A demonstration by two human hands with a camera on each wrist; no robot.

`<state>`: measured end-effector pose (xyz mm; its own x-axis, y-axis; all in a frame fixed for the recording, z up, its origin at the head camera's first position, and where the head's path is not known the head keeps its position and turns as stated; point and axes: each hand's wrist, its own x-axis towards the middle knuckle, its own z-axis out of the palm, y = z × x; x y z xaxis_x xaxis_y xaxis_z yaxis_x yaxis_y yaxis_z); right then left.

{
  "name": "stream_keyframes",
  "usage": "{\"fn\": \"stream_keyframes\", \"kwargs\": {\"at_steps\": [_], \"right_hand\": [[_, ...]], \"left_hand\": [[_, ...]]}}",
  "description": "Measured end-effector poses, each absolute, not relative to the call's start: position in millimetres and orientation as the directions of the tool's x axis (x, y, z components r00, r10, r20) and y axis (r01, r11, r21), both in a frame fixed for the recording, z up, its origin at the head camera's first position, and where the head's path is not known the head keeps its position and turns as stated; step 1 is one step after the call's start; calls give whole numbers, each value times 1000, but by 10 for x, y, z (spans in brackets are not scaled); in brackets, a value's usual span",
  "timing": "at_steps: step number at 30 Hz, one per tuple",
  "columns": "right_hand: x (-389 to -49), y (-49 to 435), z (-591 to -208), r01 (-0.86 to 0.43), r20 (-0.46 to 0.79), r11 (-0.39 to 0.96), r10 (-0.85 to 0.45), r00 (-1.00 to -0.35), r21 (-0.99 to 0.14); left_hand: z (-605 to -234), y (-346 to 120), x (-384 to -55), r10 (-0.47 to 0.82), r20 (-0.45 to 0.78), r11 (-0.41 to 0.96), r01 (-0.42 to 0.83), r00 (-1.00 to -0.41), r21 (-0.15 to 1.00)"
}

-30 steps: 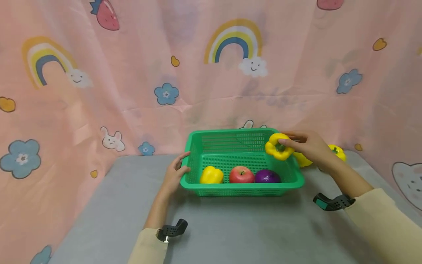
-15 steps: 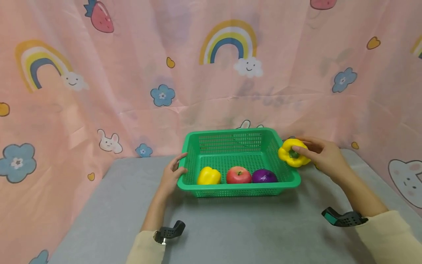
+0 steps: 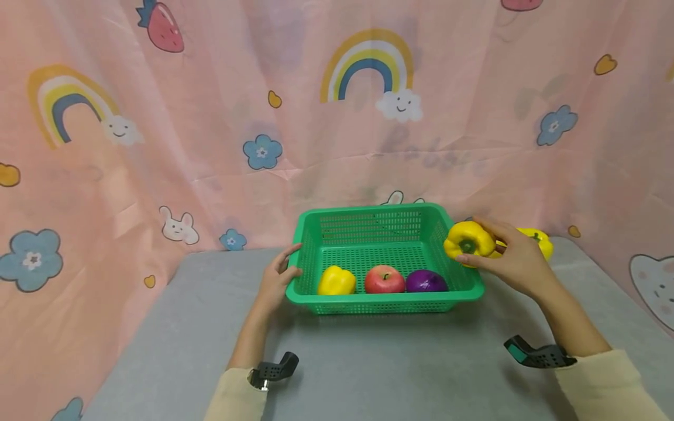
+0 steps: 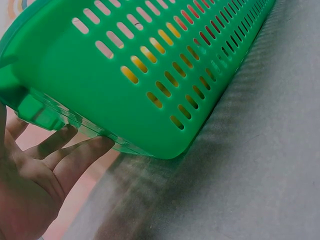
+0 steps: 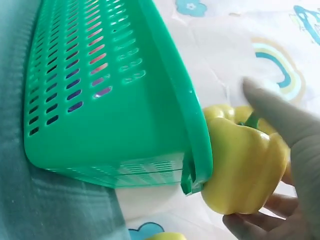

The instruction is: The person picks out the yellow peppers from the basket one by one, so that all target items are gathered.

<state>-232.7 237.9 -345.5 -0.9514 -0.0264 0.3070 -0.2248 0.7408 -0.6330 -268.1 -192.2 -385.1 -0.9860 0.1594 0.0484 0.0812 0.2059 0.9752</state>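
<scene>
A green slotted basket (image 3: 384, 304) stands on the grey table and holds a yellow pepper (image 3: 337, 280), a red apple (image 3: 385, 279) and a purple round fruit (image 3: 426, 281). My left hand (image 3: 286, 263) grips the basket's left rim; in the left wrist view its fingers (image 4: 65, 160) lie under the basket (image 4: 150, 75) edge. My right hand (image 3: 481, 248) holds another yellow pepper (image 3: 467, 238) just outside the right rim. In the right wrist view this pepper (image 5: 245, 170) touches the basket (image 5: 100, 100) rim, with fingers (image 5: 295, 130) round it.
A further yellow pepper (image 3: 537, 240) lies on the table behind my right hand. A pink printed curtain (image 3: 210, 128) closes off the back and both sides. Grey tabletop (image 3: 379, 362) stretches in front of the basket.
My right hand carried the yellow pepper rightward, from above the basket's back right corner to just outside the right rim. The left hand kept its hold on the rim.
</scene>
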Motion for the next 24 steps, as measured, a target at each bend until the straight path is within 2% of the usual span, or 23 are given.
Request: {"fn": "stream_keyframes", "kwargs": {"at_steps": [7,14,24], "right_hand": [[-2310,2376,-3479,-228,349,776,-11,-937,-588],[-2360,2389,-3515,-275,410,812,-48,-911,-515],[-2358,2387,-3577,-306,459,795,-39,-888,-525]], "left_hand": [[-3855,-1896,-2679,164,44,192,75,-986,979],[-3860,-1916,-2689,155,32,192,62,-987,979],[-3857,-1921,-2690,153,41,206,73,-987,976]]}}
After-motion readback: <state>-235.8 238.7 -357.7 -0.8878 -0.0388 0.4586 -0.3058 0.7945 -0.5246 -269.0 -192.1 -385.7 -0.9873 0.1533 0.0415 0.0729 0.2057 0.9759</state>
